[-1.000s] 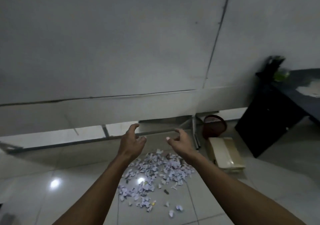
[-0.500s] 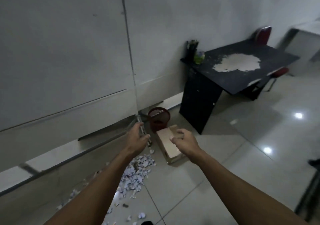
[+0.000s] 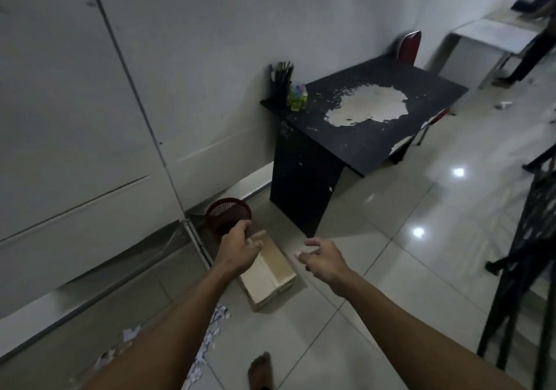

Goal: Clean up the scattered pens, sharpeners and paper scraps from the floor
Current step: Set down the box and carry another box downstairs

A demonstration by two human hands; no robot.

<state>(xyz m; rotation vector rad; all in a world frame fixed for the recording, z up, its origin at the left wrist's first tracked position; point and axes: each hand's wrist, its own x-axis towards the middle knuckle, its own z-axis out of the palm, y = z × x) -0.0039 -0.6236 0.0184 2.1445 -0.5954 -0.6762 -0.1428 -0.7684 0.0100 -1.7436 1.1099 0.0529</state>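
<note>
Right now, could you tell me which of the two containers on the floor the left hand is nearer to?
The round dark-red mesh basket by the wall: the left hand reaches toward its rim, while the pale rectangular box lies below and right of that hand.

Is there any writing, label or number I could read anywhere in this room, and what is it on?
None can be read.
The light cardboard box on the floor shows no print.
The small green packet on the worn black desk may carry print, but it is too small and blurred to read.
The red mesh bin bears nothing.
</note>
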